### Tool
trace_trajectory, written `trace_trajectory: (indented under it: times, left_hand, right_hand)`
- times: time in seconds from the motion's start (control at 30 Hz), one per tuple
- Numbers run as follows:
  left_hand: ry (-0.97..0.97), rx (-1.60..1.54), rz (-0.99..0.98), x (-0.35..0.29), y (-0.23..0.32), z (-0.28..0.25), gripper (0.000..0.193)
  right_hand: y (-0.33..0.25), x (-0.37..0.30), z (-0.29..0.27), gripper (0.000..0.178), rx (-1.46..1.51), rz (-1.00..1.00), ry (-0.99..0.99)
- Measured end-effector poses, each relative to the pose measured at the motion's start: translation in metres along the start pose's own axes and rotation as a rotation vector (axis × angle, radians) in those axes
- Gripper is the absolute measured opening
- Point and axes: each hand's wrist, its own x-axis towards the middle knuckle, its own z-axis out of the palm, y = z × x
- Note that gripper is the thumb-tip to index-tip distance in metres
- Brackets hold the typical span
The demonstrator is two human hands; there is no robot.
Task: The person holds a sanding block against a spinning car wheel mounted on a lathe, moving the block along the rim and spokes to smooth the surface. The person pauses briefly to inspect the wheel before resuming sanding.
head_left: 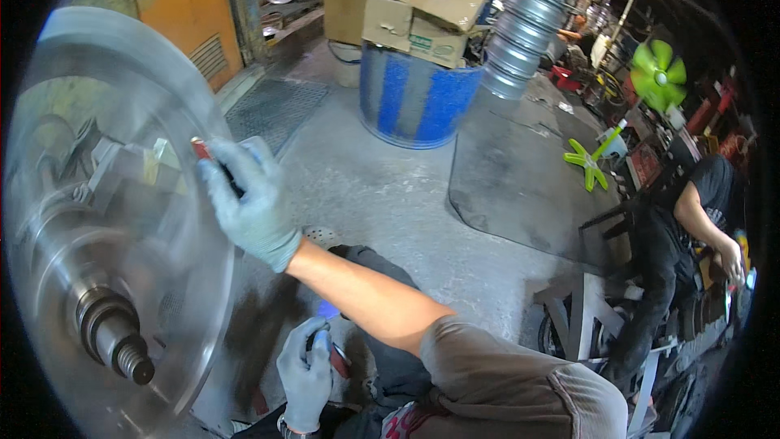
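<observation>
Clenched in the gloved left hand (306, 374), low near the lap, is a small dark tool with a red part (337, 360); what kind of tool cannot be told. Higher up, the gloved right hand (248, 199) is closed around a red-tipped dark stick (213, 161), which is pressed against the rim of the spinning metal wheel (114, 219), probably so that the turning surface is worked evenly. The wheel is blurred and is carried on a threaded shaft (122, 341). Farther away, a blue drum (414, 102) bearing cardboard boxes (422, 8) stands on the concrete floor (374, 187), beside stacked rims (520, 41). At the right, another person (691, 236) is seated.
</observation>
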Motion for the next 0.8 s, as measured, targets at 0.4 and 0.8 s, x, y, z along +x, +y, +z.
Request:
trace_trajectory:
  times: [0.4,0.8]
  left_hand:
    - [-0.029,-0.001,-0.018,0.000,-0.011,0.003,0.027]
    - [-0.015,-0.010,-0.037,-0.001,-0.013,0.004,0.027]
  right_hand:
    - [-0.001,-0.009,-0.001,0.029,0.033,0.042,-0.034]
    - [0.006,-0.001,-0.004,0.029,0.004,0.052,0.008]
